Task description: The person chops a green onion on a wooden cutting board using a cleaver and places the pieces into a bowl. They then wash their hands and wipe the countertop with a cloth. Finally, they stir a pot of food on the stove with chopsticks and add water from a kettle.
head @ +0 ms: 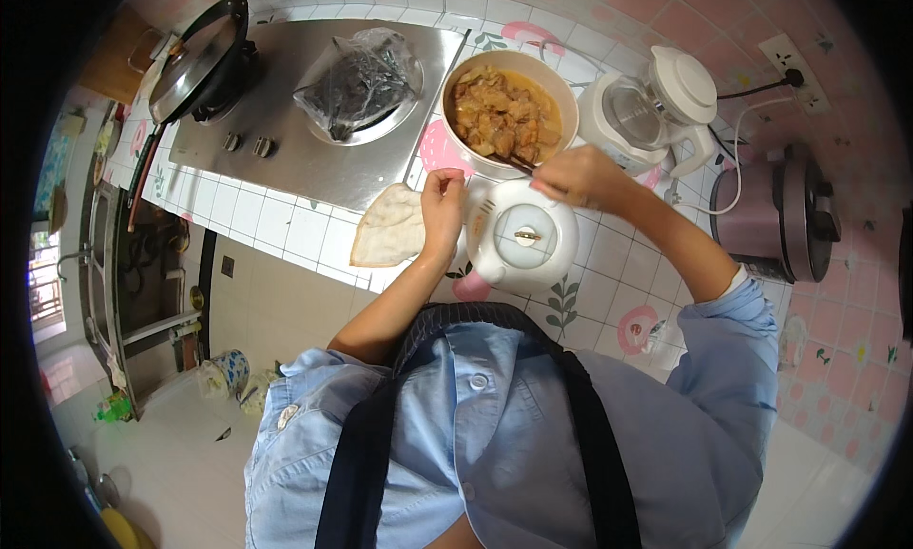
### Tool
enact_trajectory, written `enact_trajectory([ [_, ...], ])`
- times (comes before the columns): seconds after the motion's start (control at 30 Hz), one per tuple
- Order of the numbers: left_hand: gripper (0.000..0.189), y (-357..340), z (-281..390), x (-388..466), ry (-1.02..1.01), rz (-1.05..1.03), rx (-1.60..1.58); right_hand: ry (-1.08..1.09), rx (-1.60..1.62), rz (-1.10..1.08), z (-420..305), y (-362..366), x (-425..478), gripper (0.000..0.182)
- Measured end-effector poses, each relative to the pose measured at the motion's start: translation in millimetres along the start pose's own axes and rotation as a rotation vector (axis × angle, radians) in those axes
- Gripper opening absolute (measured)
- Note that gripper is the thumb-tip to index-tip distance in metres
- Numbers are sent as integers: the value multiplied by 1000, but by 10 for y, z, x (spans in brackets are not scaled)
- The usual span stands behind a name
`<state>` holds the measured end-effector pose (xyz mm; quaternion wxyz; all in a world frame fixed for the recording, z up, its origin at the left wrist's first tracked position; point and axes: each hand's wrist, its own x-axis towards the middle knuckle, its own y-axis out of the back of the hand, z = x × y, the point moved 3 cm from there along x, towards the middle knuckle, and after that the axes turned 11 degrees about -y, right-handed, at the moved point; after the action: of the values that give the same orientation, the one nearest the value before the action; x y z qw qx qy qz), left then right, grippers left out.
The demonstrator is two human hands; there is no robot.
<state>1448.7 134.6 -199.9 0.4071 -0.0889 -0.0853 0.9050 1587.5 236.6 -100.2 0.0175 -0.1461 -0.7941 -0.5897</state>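
A round cream-coloured pot (576, 110) holds chunks of cooked food in yellowish-brown sauce (508, 110). My right hand (585, 182) is closed on dark chopsticks (515, 164), whose far ends reach the pot's near rim and the food. In front of the pot stands a white electric cooker (492, 257) with a glass lid (526, 237). My left hand (444, 207) is raised left of the cooker, its fingers curled with thumb and fingertips close together; whether it pinches anything small cannot be told. Beneath and beside its wrist lies a cream cloth (389, 228).
A steel gas hob (278, 107) carries a plastic-covered burner (360, 82) and a lidded black wok (203, 64). Right of the pot stand a white appliance with a glass jug (635, 110) and a pinkish rice cooker (770, 217). A white cable (740, 157) crosses between them.
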Motion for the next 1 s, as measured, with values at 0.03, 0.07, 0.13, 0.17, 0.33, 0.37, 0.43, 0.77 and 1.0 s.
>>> enact_trajectory([
  [0.03, 8, 25, -4, 6, 1, 24, -6, 32, 73, 11, -22, -58, -13, 15],
  [0.07, 8, 58, -15, 17, 1, 47, -11, 53, 6, 37, -2, -128, -35, 16],
  [0.13, 7, 130, -65, 41, -24, 62, -19, 32, -51, 101, 70, -165, -68, 15],
  [0.17, 7, 153, -74, 49, -25, 67, -13, -9, -39, 140, 141, -142, -91, 13],
  [0.33, 6, 212, -112, 109, -68, 78, -2, -446, 334, 302, 325, 131, -133, 7],
  [0.37, 6, 229, -105, 109, -70, 88, -9, -562, 429, 360, 378, 184, -137, 7],
  [0.43, 6, 260, -51, 109, -81, 117, -22, -786, 622, 470, 510, 279, -117, 9],
  [0.77, 7, 276, 29, 111, -66, 120, 4, -637, 326, 341, 1106, 302, 619, 20],
  [1.0, 7, 284, 8, 156, -89, 125, 6, -618, 362, 149, 1034, 264, 722, 20],
])
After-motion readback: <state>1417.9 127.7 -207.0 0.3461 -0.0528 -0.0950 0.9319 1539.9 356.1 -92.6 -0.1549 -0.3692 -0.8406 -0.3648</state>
